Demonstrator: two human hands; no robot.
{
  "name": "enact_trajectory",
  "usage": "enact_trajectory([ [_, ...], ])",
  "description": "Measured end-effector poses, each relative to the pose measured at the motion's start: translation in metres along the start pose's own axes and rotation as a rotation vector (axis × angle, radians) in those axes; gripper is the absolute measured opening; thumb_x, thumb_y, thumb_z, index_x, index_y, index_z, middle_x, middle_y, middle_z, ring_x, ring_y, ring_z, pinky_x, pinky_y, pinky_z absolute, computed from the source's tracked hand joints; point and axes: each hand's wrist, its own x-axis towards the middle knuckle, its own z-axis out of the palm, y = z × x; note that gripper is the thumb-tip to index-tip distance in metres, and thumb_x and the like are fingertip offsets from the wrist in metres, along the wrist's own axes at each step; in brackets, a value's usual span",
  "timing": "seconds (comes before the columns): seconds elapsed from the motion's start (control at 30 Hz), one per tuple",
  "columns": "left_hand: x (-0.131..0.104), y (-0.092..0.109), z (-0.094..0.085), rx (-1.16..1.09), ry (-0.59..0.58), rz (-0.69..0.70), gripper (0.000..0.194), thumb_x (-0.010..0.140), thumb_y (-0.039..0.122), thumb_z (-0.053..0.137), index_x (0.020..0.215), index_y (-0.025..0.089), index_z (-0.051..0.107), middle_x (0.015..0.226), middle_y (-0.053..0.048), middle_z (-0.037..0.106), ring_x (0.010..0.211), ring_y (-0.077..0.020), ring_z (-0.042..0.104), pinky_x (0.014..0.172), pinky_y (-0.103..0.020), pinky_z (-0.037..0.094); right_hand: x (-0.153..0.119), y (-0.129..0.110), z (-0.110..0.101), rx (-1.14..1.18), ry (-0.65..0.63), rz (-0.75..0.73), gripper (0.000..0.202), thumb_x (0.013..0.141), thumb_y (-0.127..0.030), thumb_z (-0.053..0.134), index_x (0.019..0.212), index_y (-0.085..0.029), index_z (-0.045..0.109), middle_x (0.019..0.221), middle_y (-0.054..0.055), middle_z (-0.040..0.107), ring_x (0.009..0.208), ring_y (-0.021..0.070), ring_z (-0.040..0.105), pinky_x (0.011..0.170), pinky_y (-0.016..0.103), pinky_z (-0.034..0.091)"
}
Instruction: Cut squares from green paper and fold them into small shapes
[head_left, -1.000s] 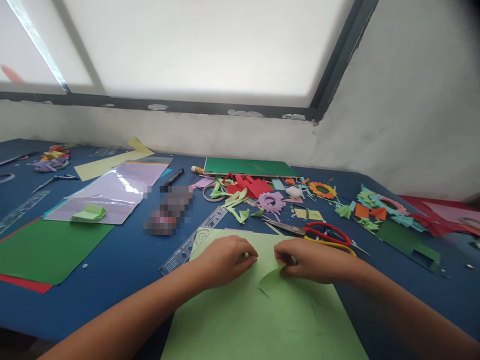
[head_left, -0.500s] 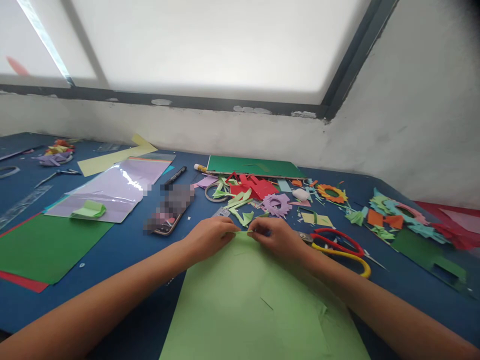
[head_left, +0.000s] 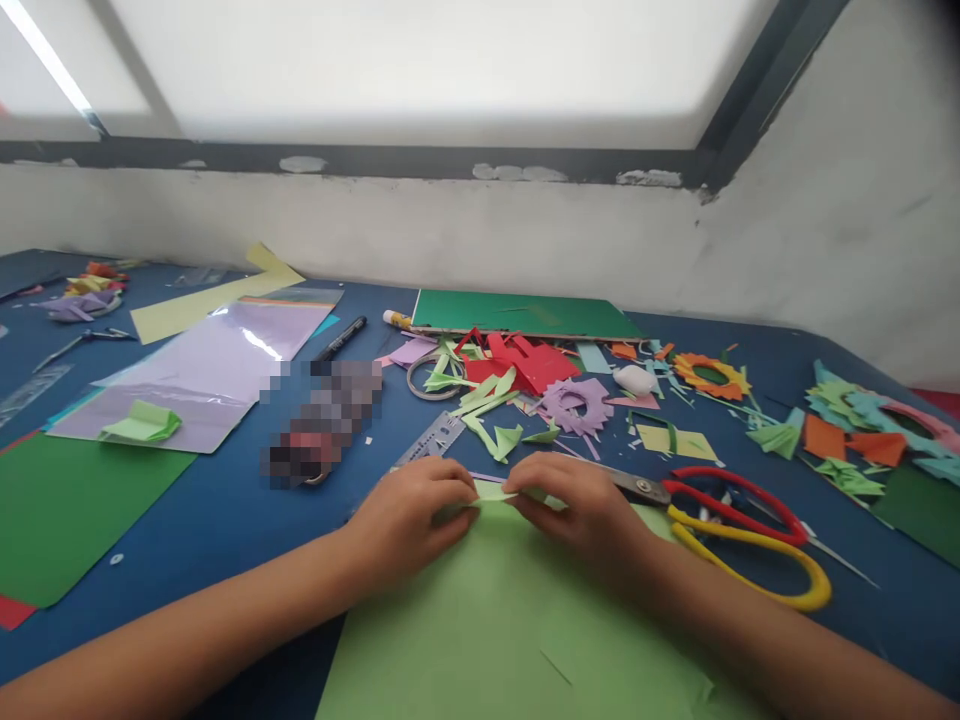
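A small folded piece of light green paper (head_left: 495, 497) is pinched between my two hands. My left hand (head_left: 420, 510) grips one end with thumb and fingers. The other end is in the fingertips of my right hand (head_left: 581, 510). Both hands are above the far edge of a large light green sheet (head_left: 450, 640), which lies on the table and has a short slit and a crumpled spot. Just beyond my left hand lies a metal ruler (head_left: 435, 437). Red-and-yellow-handled scissors (head_left: 739, 510) rest beside my right hand, their blades partly hidden by it.
Paper scraps (head_left: 517, 365), a tape roll (head_left: 433, 377) and a purple paper ring (head_left: 576, 405) lie ahead on the blue table. A green board (head_left: 517, 313) is against the wall. Leftward are a blurred-out object (head_left: 330, 410), a marker (head_left: 341, 338), a plastic sleeve (head_left: 202, 370) and green sheets (head_left: 82, 510).
The view has tilted down and shifted left, bringing the ruler and scissors blades into sight. My hands stay together at the paper, with the small folded piece now showing more clearly between them.
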Motion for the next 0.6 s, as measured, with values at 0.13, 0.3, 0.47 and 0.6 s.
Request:
enact_trajectory([
  [0.13, -0.001, -0.005, 0.002, 0.065, 0.012, 0.065, 0.021, 0.084, 0.013, 0.046, 0.097, 0.018, 0.062, 0.094, -0.006, 0.064, 0.086, -0.0168, 0.06, 0.075, -0.027, 0.048, -0.004, 0.002, -0.003, -0.064, -0.115, -0.076, 0.019, 0.086, -0.008, 0.043, 0.085, -0.019, 0.059, 0.085, 0.005, 0.066, 0.076, 0.0148, 0.06, 0.067, 0.025, 0.047],
  [0.3, 0.001, -0.006, -0.006, 0.123, -0.051, 0.215, 0.023, 0.087, 0.011, 0.041, 0.094, 0.016, 0.063, 0.091, -0.006, 0.066, 0.082, -0.0165, 0.06, 0.073, -0.026, 0.048, -0.006, -0.001, -0.009, -0.163, -0.194, -0.192, 0.02, 0.087, -0.008, 0.042, 0.088, -0.018, 0.059, 0.088, 0.006, 0.067, 0.078, 0.0164, 0.06, 0.069, 0.028, 0.046],
  [0.47, 0.002, -0.009, -0.015, 0.178, -0.175, 0.306, 0.025, 0.088, 0.009, 0.041, 0.1, 0.014, 0.061, 0.098, -0.008, 0.065, 0.085, -0.0175, 0.061, 0.075, -0.027, 0.048, -0.013, -0.003, -0.006, -0.171, -0.242, -0.241, 0.022, 0.088, -0.009, 0.041, 0.096, -0.017, 0.06, 0.096, 0.008, 0.066, 0.086, 0.0179, 0.06, 0.074, 0.03, 0.046],
  [0.6, 0.001, -0.01, -0.012, 0.038, -0.117, 0.239, 0.021, 0.086, 0.011, 0.044, 0.097, 0.013, 0.063, 0.09, -0.008, 0.066, 0.082, -0.0163, 0.06, 0.073, -0.025, 0.048, -0.015, -0.007, -0.004, -0.023, -0.214, -0.081, 0.016, 0.085, -0.013, 0.047, 0.092, -0.018, 0.06, 0.09, 0.007, 0.066, 0.082, 0.0166, 0.06, 0.073, 0.028, 0.046],
])
